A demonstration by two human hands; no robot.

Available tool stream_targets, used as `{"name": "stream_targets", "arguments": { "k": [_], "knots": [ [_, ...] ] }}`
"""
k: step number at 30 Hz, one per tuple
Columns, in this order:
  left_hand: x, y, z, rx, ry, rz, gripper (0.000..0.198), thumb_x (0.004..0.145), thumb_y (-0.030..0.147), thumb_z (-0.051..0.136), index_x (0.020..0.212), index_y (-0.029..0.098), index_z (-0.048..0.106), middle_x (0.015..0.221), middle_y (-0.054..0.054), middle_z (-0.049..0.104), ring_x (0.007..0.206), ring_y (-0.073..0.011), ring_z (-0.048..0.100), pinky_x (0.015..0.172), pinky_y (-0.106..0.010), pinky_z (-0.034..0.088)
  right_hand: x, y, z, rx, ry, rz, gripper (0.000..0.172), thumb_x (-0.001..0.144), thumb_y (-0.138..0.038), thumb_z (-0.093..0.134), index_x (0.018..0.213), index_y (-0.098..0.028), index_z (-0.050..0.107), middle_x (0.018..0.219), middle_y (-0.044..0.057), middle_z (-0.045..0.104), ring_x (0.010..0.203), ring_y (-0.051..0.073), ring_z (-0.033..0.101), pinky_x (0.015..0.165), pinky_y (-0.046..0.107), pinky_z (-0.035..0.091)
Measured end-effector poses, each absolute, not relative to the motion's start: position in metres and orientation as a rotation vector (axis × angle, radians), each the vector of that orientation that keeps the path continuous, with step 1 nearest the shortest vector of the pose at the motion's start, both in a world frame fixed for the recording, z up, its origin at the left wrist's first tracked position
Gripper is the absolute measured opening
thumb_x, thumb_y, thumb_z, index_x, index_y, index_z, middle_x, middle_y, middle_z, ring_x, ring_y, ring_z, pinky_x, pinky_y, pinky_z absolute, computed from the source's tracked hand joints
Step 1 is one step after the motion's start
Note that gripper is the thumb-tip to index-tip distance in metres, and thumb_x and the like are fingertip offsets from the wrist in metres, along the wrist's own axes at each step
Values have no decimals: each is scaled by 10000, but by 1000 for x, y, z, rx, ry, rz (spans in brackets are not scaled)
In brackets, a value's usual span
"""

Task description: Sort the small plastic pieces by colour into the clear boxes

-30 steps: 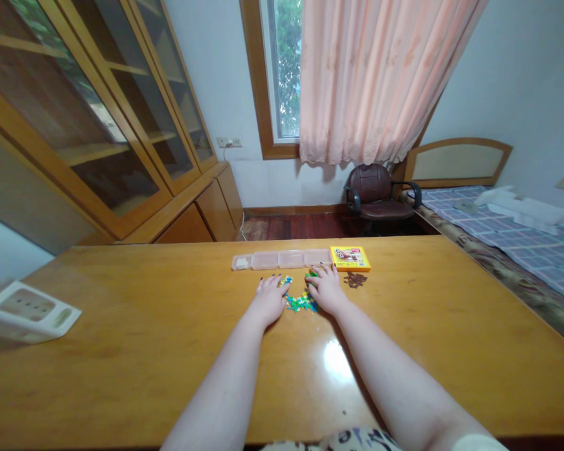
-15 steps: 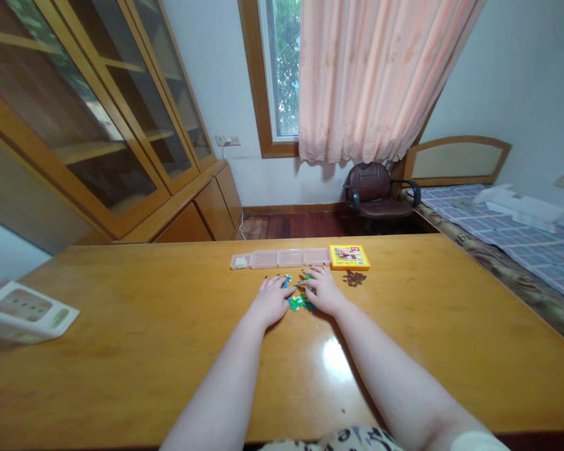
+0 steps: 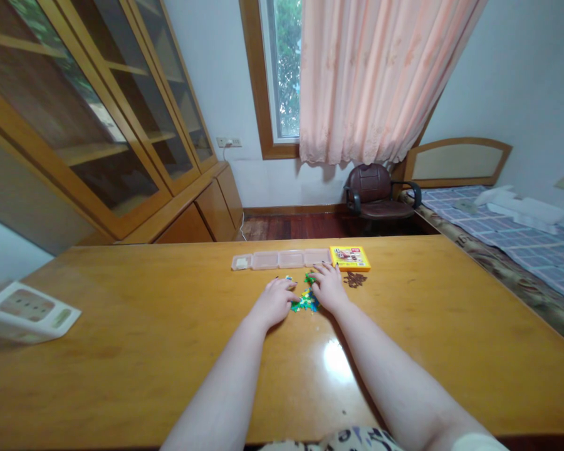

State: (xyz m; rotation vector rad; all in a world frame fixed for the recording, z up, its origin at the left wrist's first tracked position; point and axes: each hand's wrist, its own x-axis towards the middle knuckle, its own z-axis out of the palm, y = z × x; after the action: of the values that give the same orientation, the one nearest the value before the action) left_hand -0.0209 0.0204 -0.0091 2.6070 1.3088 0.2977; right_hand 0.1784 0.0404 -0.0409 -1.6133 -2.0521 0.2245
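A loose pile of small green, blue, yellow and white plastic pieces (image 3: pixel 305 303) lies on the wooden table between my hands. My left hand (image 3: pixel 277 299) rests at the pile's left edge, its fingers apart and bent over the pieces. On the other side my right hand (image 3: pixel 328 288) is spread, with its fingertips at the green pieces. Neither hand visibly lifts a piece; the small pieces under the fingers are partly hidden. Brown pieces (image 3: pixel 355 279) form a separate heap just right of my right hand.
Several clear shallow trays (image 3: pixel 266 259) stand in a row beyond the pile, beside a yellow box (image 3: pixel 350 258) with a printed picture. A white object with cut-outs (image 3: pixel 31 310) is at the table's left. An office chair (image 3: pixel 375 191) stands past the far edge.
Both hands have shifted slightly to the right. My left fingers have drawn together somewhat, and more of the coloured pile shows between the hands.
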Motion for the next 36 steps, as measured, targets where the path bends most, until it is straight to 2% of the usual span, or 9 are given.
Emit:
{"name": "stream_targets", "arguments": {
  "k": [2, 5, 8, 12, 16, 22, 27, 32, 36],
  "knots": [
    [-21, 21, -11, 2600, 1319, 266, 347, 778, 113, 517, 970, 323, 716, 1207, -10, 599, 1183, -201, 465, 1063, -399, 298, 183, 44, -41, -1656, -1897, 208, 298, 783, -172, 480, 977, -212, 702, 1199, 72, 605, 1190, 269, 423, 1065, 483, 194],
    [-23, 23, -13, 2558, 1420, 231, 342, 796, 139, 505, 1018, 306, 704, 1236, -38, 586, 1184, -221, 466, 1064, -424, 288, 189, 47, -41, -1654, -1775, 286, 307, 782, -170, 446, 948, -179, 704, 1039, 87, 671, 1017, 233, 549, 950, 375, 369],
    [-24, 24, -14, 2518, 1531, 244, 321, 815, 162, 493, 1025, 288, 700, 1254, -56, 574, 1179, -235, 469, 1068, -452, 272, 192, 45, -41, -1575, -1744, 400, 332, 814, -199, 394, 962, -182, 691, 978, 70, 688, 937, 208, 586, 858, 319, 422],
    [-21, 23, -16, 2501, 1545, 284, 385, 818, 153, 477, 1146, 276, 635, 1302, -58, 536, 1219, -224, 436, 1094, -443, 243, 188, 39, -39, -1456, -1858, 464, 312, 854, -236, 359, 821, -177, 664, 808, 56, 676, 778, 189, 587, 709, 270, 418],
    [-12, 16, -17, 2558, 1385, 255, 462, 838, 188, 459, 1272, 335, 524, 1402, -32, 436, 1308, -226, 342, 1123, -453, 178, 184, 38, -38, -1474, -1876, 428, 344, 880, -293, 350, 648, -179, 577, 637, 35, 596, 629, 165, 525, 599, 246, 348],
    [-5, 13, -21, 2538, 1427, 169, 449, 877, 462, 437, 1312, 355, 469, 1480, -39, 321, 1376, -297, 207, 1112, -552, 89, 186, 38, -37, -1486, -1806, 490, 405, 909, -324, 310, 596, -184, 526, 573, 6, 550, 567, 139, 486, 558, 233, 302],
    [-5, 15, -26, 2488, 1659, 207, 511, 864, 477, 455, 1328, 261, 465, 1473, -98, 322, 1383, -311, 173, 1112, -556, 54, 185, 37, -37, -1490, -1805, 511, 400, 905, -332, 320, 594, -185, 523, 578, 6, 557, 571, 139, 490, 561, 231, 303],
    [1, 11, -24, 2546, 1408, 153, 535, 841, 519, 480, 1349, 368, 410, 1520, -39, 224, 1395, -318, 131, 1110, -564, 40, 185, 37, -37, -1496, -1790, 534, 395, 902, -336, 318, 598, -184, 518, 572, 6, 554, 563, 138, 491, 553, 230, 298],
    [2, 11, -24, 2544, 1443, 106, 528, 850, 536, 451, 1351, 377, 406, 1523, -33, 218, 1395, -318, 138, 1108, -567, 46, 184, 38, -37, -1515, -1794, 560, 379, 889, -324, 328, 595, -180, 518, 567, 5, 552, 560, 137, 490, 547, 228, 291]
  ]
}}
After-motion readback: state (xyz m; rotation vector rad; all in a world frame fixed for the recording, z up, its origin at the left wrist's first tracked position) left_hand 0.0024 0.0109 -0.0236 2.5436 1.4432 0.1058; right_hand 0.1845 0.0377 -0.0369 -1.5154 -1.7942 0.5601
